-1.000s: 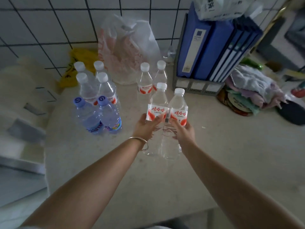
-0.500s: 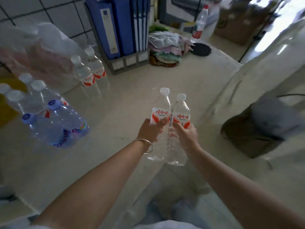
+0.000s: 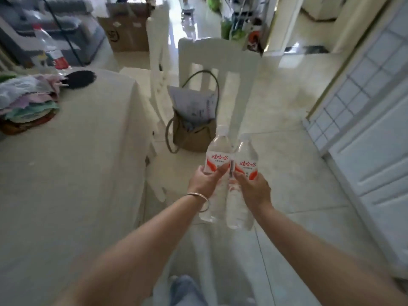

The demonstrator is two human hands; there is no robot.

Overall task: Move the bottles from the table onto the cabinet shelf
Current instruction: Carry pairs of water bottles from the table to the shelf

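Note:
Two clear water bottles with white caps and red-and-white labels are held upright side by side in the air, off the table and over the floor. My left hand (image 3: 204, 181) grips the left bottle (image 3: 217, 155) at its label. My right hand (image 3: 254, 186) grips the right bottle (image 3: 246, 159) the same way. The table (image 3: 66, 173) with its pale cloth lies to my left. The other bottles on the table are out of view. A white panelled cabinet door (image 3: 375, 151) stands at the right; no shelf shows.
A white chair (image 3: 220, 62) stands just ahead with a brown bag (image 3: 192, 133) on its seat. On the table's far end lie folded cloths (image 3: 28, 102), a black round object (image 3: 80, 78) and a large bottle (image 3: 49, 49). A cardboard box (image 3: 125, 27) sits further back. Tiled floor runs ahead on the right.
The view has swung right, away from the wall and the table's bottles, towards the chair and the room. Both hands still grip the two bottles, now carried off the table over the floor.

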